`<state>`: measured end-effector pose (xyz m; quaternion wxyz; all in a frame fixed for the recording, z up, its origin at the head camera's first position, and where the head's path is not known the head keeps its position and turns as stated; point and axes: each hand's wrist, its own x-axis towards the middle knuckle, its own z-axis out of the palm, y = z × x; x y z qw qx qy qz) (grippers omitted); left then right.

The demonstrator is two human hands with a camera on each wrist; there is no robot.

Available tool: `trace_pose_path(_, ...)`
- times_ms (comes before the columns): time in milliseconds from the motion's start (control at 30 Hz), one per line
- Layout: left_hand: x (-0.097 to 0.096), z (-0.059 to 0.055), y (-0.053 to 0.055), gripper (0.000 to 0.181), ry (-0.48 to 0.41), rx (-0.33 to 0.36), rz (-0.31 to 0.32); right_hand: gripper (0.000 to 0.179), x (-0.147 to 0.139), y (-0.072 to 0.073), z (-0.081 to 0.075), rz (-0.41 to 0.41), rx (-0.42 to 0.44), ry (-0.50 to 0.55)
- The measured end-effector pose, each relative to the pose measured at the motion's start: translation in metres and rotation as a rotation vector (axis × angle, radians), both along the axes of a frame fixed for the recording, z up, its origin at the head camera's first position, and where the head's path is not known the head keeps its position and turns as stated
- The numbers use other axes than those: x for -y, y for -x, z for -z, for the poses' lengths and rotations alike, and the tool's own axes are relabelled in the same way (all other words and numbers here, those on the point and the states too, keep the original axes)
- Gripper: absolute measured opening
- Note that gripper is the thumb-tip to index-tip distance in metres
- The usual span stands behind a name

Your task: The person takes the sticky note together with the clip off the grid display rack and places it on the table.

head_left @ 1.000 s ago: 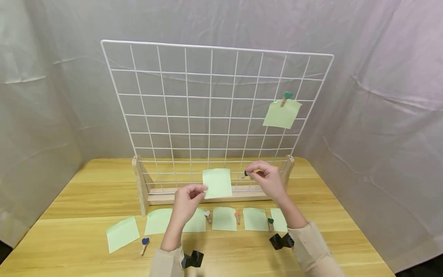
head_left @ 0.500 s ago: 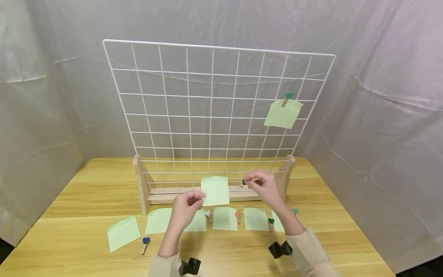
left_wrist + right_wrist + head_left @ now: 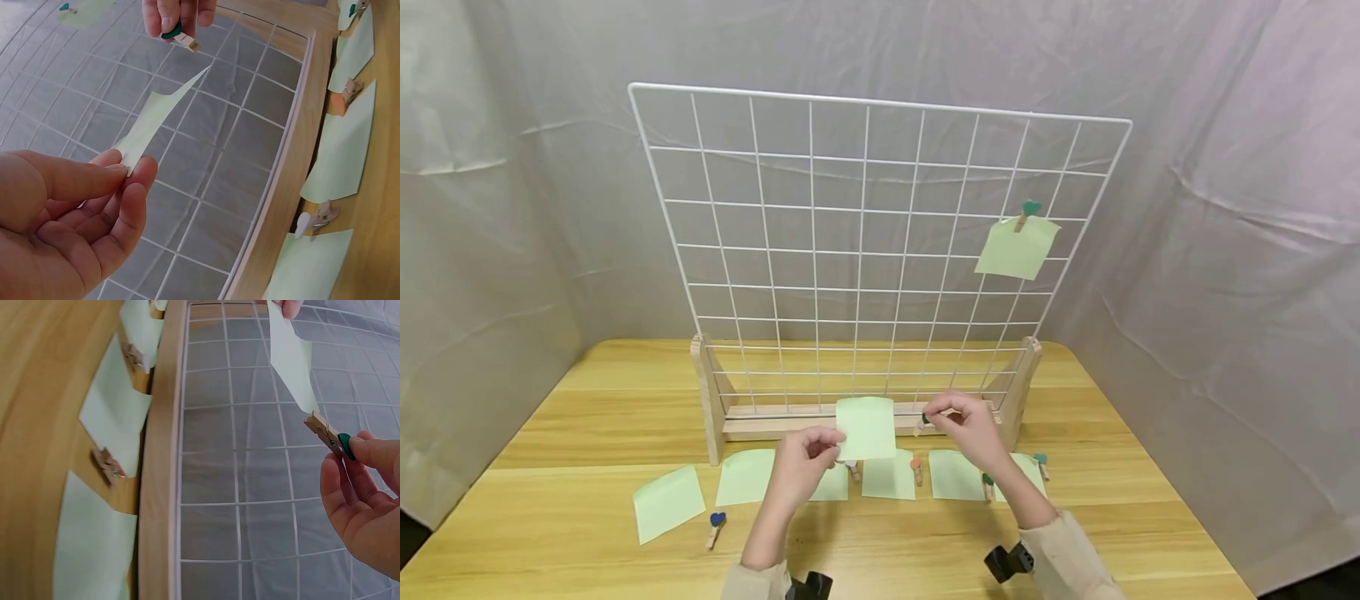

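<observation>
Between thumb and fingers, my left hand [image 3: 805, 462] pinches the left edge of a light green sticky note [image 3: 867, 428], held in front of the grid's wooden base. In the left wrist view the note [image 3: 153, 122] appears nearly edge-on and curved. My right hand [image 3: 972, 429] pinches a small wooden clothespin [image 3: 325, 432] by its end with a dark green heart. The clothespin's free tip points toward the note, a short way to its right in the head view. Another green note [image 3: 1017, 248] hangs on the white wire grid [image 3: 835, 225] at upper right under a teal-heart clothespin [image 3: 1026, 213].
Along the table [image 3: 587, 442] lies a row of green notes [image 3: 955, 476]. Clothespins lie among them, including an orange-heart one [image 3: 917, 469] and a blue-heart one [image 3: 716, 528] at front left. Wooden feet [image 3: 707, 400] hold the grid upright; grey cloth [image 3: 550, 208] surrounds the table.
Both hands have come down and toward me, the left with the note and the right with the clothespin. A teal-heart clothespin at the row's right end has come into view beside the right forearm.
</observation>
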<state>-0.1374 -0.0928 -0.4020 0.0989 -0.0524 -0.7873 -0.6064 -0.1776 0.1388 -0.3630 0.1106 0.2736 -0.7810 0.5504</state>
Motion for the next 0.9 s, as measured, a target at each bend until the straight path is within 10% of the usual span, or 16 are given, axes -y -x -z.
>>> trace_pose_path(900, 0.004, 0.018, -0.011, 0.012, 0.118, 0.106, 0.143, 0.006, -0.007, 0.01, 0.059, -0.07, 0.231, -0.144)
